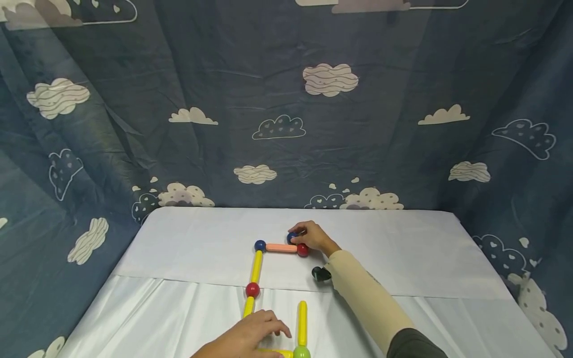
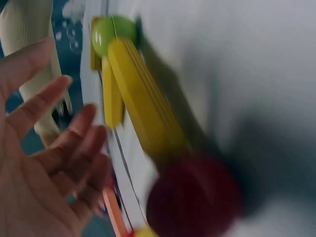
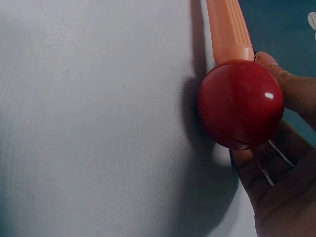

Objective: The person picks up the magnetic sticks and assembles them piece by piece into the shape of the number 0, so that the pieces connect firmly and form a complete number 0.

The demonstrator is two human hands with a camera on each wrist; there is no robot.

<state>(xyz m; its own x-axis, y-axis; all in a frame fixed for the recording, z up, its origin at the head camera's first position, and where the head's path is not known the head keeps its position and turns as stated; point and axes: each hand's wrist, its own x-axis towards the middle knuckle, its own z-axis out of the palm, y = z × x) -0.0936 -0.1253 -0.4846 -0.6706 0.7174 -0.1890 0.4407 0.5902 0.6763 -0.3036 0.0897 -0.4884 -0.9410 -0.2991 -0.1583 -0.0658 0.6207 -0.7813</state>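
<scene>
At the far end of a chain of toy rods and balls, my right hand (image 1: 312, 235) pinches a blue ball (image 1: 292, 237) between thumb and fingers. Just in front of it lies a red ball (image 1: 303, 250), joined to an orange rod (image 1: 281, 247). The right wrist view shows that red ball (image 3: 241, 104) large, with the hand (image 3: 286, 182) behind it; the blue ball is hidden there. My left hand (image 1: 250, 334) holds nothing, its fingers loosely bent near the yellow rods. In the left wrist view a yellow rod (image 2: 145, 98) links a green ball (image 2: 113, 35) and a dark red ball (image 2: 195, 197).
A second blue ball (image 1: 260, 245) joins the orange rod to a yellow rod (image 1: 256, 266), which runs to another red ball (image 1: 252, 290). An upright-pointing yellow rod (image 1: 302, 323) extends from the near green ball (image 1: 302, 352). White cloth (image 1: 201, 238) covers the table; a cloud-patterned curtain (image 1: 376, 149) hangs behind.
</scene>
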